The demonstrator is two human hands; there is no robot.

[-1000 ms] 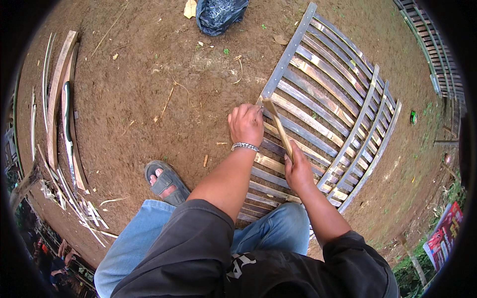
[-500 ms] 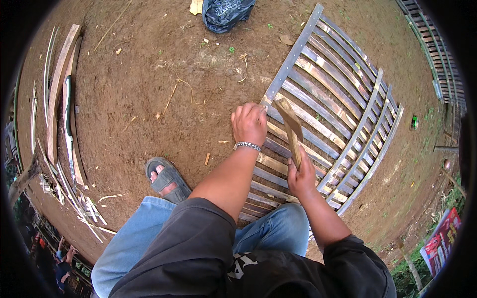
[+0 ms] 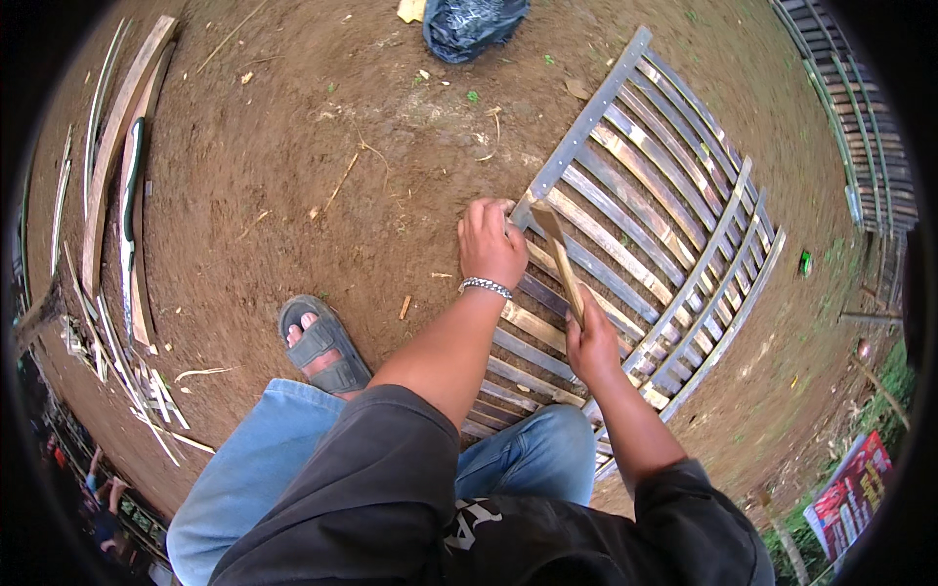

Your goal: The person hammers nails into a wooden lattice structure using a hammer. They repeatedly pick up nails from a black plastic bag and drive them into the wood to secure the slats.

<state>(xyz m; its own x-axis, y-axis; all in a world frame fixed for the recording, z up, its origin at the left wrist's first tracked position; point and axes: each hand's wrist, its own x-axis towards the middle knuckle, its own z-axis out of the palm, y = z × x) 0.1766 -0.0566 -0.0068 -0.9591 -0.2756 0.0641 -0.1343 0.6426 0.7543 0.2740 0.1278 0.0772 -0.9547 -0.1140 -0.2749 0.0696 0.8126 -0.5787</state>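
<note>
A slatted panel point(image 3: 625, 239), made of long bamboo-like strips joined by cross rails, lies on the ground in front of me and to the right. My left hand point(image 3: 489, 239), wearing a chain bracelet, is closed around the grey rail point(image 3: 586, 117) at the panel's left edge. Its fingertips are partly hidden, so a small piece between them cannot be ruled out. In my right hand point(image 3: 594, 342) is a wooden-handled tool with a broad, flat brown head point(image 3: 550, 223). That head is over the slats, close beside my left fingers.
At the left lie wooden planks point(image 3: 122, 127), a saw with a green-black handle point(image 3: 131, 181) and thin strips point(image 3: 127, 366). A black plastic bag point(image 3: 474, 29) of small metal pieces sits ahead. Another slatted panel point(image 3: 850, 107) stands far right. My sandalled foot point(image 3: 322, 347) is left of the panel.
The tool's head has come down and tilted, now looking narrower beside the rail. My left hand has stayed at the rail. The whole view has turned slightly.
</note>
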